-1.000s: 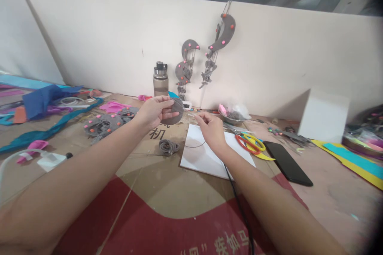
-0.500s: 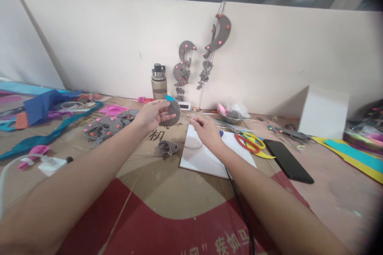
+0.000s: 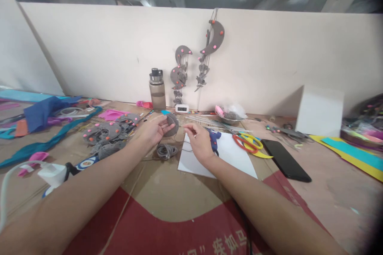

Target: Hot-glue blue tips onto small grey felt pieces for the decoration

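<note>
My left hand [image 3: 154, 130] is closed on a grey felt disc [image 3: 172, 124], holding it up above the cardboard by its near edge. Close to its right, my right hand [image 3: 200, 142] has thumb and fingertips pinched together; what is between them is too small to make out, though a thin grey strand shows beside them. Below the disc lies a small coil of grey cord [image 3: 166, 151]. Partly hidden behind my right hand, a blue glue gun [image 3: 214, 139] rests on a white board [image 3: 235, 155].
Orange and yellow scissors [image 3: 248, 143] and a black phone [image 3: 285, 160] lie to the right. Grey felt pieces with pompoms [image 3: 103, 130] are piled at left, near a white plug [image 3: 53, 173]. A bottle [image 3: 157, 91] stands at the back; moon-shaped felt hangings [image 3: 217, 39] hang on the wall.
My left hand has lowered slightly with the disc, now tilted more. My right hand has shifted a little left and down. The view has tipped up slightly, and more of the glue gun shows.
</note>
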### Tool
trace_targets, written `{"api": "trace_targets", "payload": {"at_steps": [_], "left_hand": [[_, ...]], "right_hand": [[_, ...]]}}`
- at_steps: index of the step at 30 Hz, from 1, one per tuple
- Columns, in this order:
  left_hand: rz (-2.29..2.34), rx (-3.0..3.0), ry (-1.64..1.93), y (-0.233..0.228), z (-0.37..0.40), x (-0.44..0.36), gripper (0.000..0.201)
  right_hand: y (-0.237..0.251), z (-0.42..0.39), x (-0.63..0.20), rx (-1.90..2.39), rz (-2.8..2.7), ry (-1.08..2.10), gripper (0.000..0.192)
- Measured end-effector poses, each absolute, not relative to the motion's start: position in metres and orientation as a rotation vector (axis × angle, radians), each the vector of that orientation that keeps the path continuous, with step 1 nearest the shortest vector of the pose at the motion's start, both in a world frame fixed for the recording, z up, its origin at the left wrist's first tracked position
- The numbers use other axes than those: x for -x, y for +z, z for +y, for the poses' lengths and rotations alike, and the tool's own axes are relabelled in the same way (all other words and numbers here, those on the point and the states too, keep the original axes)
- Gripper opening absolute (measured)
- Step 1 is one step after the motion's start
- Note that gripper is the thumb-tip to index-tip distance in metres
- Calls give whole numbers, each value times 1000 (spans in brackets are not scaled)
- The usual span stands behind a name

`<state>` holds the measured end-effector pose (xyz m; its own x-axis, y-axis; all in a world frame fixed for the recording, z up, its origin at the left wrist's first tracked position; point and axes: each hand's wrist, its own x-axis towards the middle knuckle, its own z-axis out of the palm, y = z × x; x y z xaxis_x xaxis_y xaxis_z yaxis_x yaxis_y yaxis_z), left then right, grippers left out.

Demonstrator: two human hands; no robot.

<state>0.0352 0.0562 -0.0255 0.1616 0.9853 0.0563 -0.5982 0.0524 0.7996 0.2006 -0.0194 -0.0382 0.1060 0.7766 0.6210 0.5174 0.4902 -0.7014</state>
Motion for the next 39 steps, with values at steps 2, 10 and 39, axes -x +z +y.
{"api": "trace_targets", "payload": {"at_steps": [2,10,39], "left_hand": [[613,-792,1343,-32,55,-36,5],[562,-826,1316,-41,52,-37,11],[571,-770,1315,-50,65,-37,5]], "right_hand": [[-41,-23,-196,1119,-1645,264,13],[-45,-24,-195,1175,-1718,232,10],[-50,-16,-197,1275,-1759,261,11]]}}
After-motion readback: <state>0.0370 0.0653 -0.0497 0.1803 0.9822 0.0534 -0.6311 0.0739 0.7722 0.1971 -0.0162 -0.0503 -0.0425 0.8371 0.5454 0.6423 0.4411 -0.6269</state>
